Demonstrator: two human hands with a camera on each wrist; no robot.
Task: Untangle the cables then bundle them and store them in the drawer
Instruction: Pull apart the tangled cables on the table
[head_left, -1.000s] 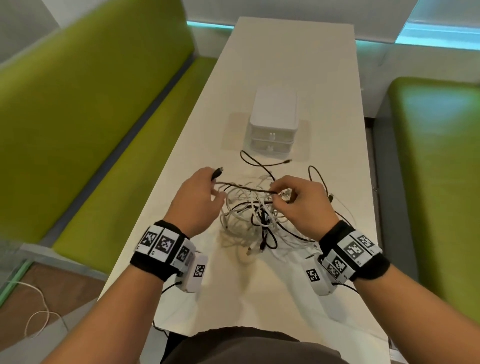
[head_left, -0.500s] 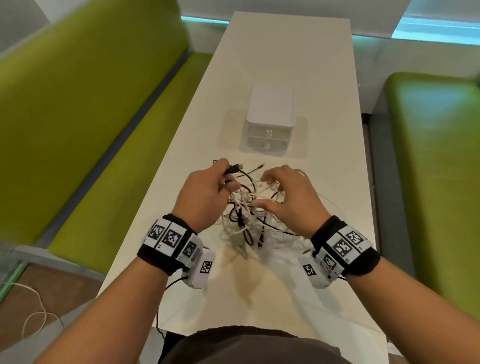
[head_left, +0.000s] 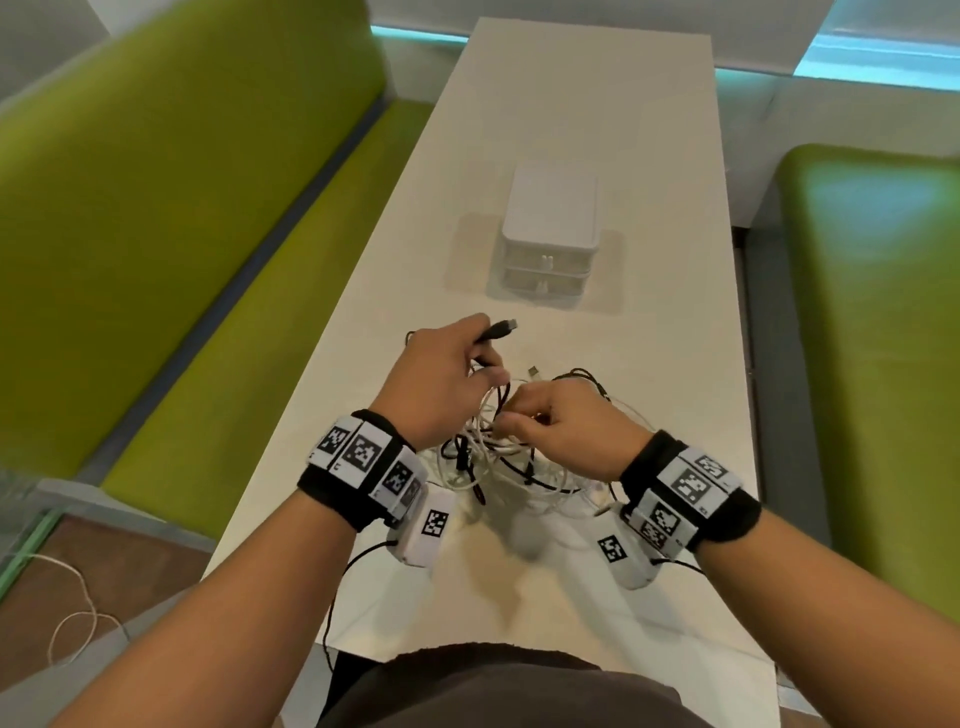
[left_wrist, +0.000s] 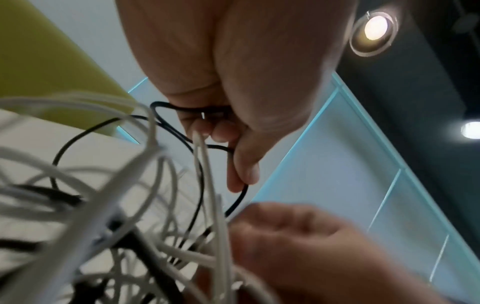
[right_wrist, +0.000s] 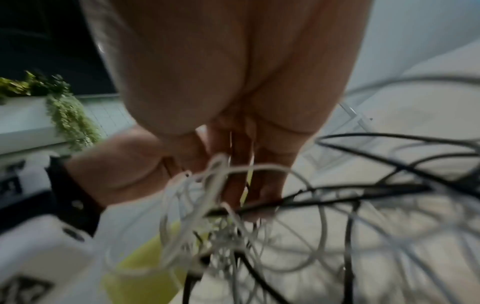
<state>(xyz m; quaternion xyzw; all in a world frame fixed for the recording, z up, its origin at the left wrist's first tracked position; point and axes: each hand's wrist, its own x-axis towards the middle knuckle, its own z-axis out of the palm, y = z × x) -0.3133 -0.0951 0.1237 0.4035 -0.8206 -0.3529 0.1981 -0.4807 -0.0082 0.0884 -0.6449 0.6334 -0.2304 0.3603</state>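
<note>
Green benches flanking white desk (head_left: 571, 104), frame centre. Small drawer unit (head_left: 550, 234) upper centre, both drawers closed. Cable tangle (head_left: 498, 462) lower centre, black and white mixed. Untangling step, early; next probably: feed black cable free of white loops. Left hand (head_left: 441, 379) curled round black cable (head_left: 493, 332) near plug. Right hand (head_left: 566, 431) pinching strands in tangle.

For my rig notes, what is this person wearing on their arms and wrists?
Bare forearms, no sleeves. Each wrist carries a black band ringed with white tiles printed with black square markers. Below each hangs a white camera box, left and right, bearing its own marker. A thin black cable trails from the left box.
</note>
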